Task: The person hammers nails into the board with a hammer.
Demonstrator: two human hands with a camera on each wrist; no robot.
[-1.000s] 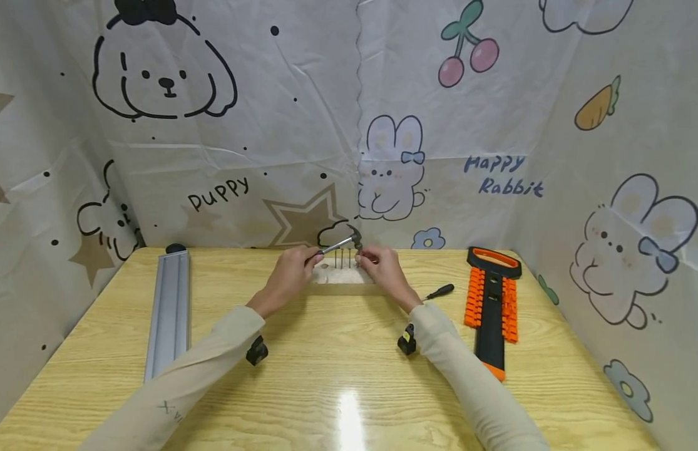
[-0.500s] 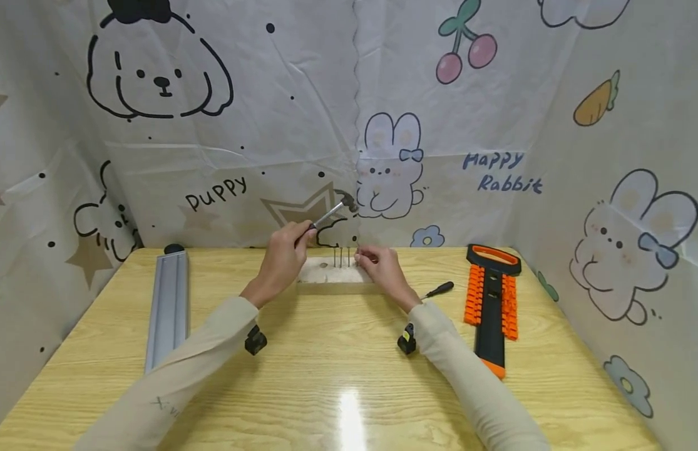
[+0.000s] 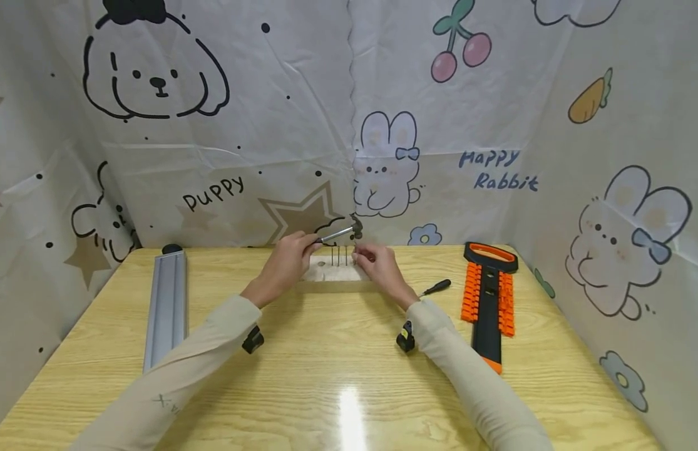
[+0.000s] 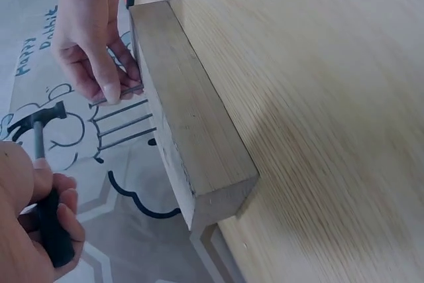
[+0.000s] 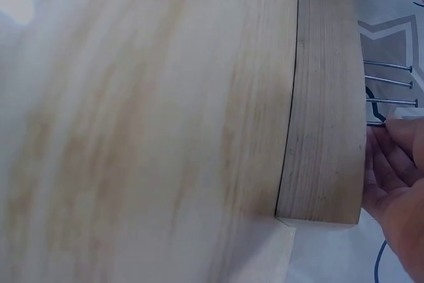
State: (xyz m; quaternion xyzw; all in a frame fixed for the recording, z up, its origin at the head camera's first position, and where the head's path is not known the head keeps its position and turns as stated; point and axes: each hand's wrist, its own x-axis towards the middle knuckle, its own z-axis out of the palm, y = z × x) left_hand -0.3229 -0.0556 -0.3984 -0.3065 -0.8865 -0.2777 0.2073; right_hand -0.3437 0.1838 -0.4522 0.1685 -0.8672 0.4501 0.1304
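My left hand (image 3: 287, 263) grips the dark handle of a claw hammer (image 4: 38, 121). In the head view the hammer's head (image 3: 357, 227) is just above my right hand (image 3: 380, 266). That hand pinches a nail (image 4: 126, 92) between thumb and fingers, upright at the top of a pale wooden block (image 3: 332, 286). Whether its tip is in the wood is hidden. Three more nails (image 5: 388, 83) stand in a row in the block, to the left of the pinched one. A darker knot or hole (image 3: 321, 264) marks the block's top farther left.
On the right lie a dark-handled screwdriver (image 3: 437, 287) and a black-and-orange tool (image 3: 487, 313) with toothed orange sides. A long grey metal piece (image 3: 165, 307) lies at the left. Behind the wooden table (image 3: 303, 401) hangs a printed cloth (image 3: 303, 125).
The hammer rose up and to the left half a second ago, then came back down over the pinched nail. My right hand stays at the nail throughout. The head view shifted slightly.
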